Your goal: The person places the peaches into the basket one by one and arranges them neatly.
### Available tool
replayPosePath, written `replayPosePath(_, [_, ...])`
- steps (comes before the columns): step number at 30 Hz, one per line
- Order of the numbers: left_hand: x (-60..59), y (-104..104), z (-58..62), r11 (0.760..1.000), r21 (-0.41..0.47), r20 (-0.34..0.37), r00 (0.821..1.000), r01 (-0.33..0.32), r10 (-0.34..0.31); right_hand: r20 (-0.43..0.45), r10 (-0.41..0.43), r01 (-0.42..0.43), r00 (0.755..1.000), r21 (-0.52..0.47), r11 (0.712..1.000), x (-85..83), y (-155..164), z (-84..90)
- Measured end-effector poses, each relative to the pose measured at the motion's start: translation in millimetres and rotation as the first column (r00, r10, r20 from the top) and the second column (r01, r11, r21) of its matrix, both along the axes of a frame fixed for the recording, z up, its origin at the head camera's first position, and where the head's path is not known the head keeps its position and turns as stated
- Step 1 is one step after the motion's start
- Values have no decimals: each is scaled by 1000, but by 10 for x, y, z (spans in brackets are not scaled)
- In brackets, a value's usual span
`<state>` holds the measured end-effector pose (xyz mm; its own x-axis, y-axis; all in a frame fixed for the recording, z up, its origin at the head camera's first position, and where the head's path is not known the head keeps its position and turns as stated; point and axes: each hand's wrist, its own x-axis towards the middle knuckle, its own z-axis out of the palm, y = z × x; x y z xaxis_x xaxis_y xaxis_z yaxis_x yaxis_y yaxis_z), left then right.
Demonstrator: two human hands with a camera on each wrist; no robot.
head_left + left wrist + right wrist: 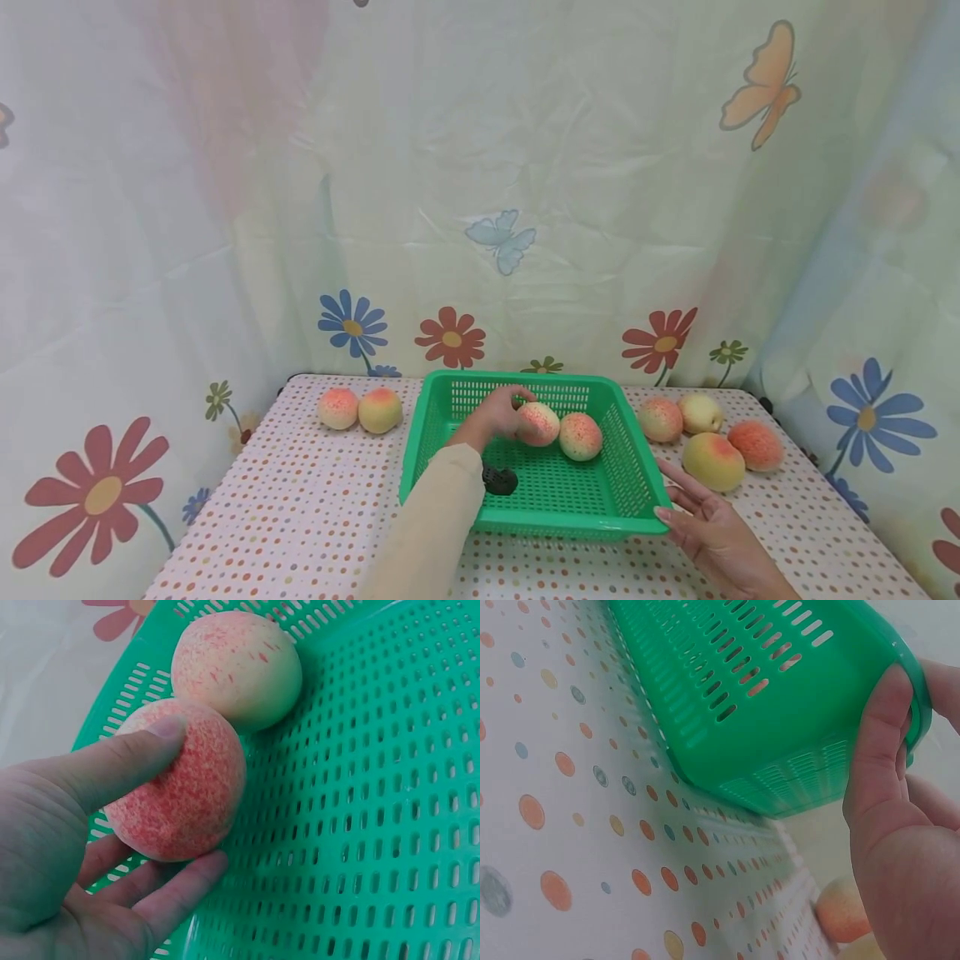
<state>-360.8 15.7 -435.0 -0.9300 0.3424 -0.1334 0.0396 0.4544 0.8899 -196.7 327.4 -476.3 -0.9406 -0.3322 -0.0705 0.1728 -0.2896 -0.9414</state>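
Note:
A green plastic basket (551,490) with slotted walls stands on the table. Inside it, my left hand (501,413) holds a pink-speckled peach (540,425). In the left wrist view, the thumb lies on top of this peach (184,799) and the fingers curve below it. Against it sits a second, paler peach (236,671), also inside the basket. My right hand (708,529) grips the basket's near right corner. The right wrist view shows the thumb of the right hand (907,840) pressed on the rim, with the other fingers partly hidden behind it.
Two peaches (380,411) lie left of the basket. Several more fruits (714,462) are grouped to its right. A black object (500,481) shows beside the left wrist. Behind the dotted tablecloth (300,508) hangs a flowered curtain (405,267).

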Motion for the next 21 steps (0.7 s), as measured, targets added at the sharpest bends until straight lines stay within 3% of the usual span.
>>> replayPosePath(11, [24, 18, -9, 1000, -29, 4, 1000, 9, -9, -38, 14, -13, 999, 21, 1000, -3, 1, 7])
replayPosePath(21, [51, 22, 2, 999, -50, 11, 1000, -9, 10, -22, -11, 12, 1000, 34, 999, 2, -7, 6])
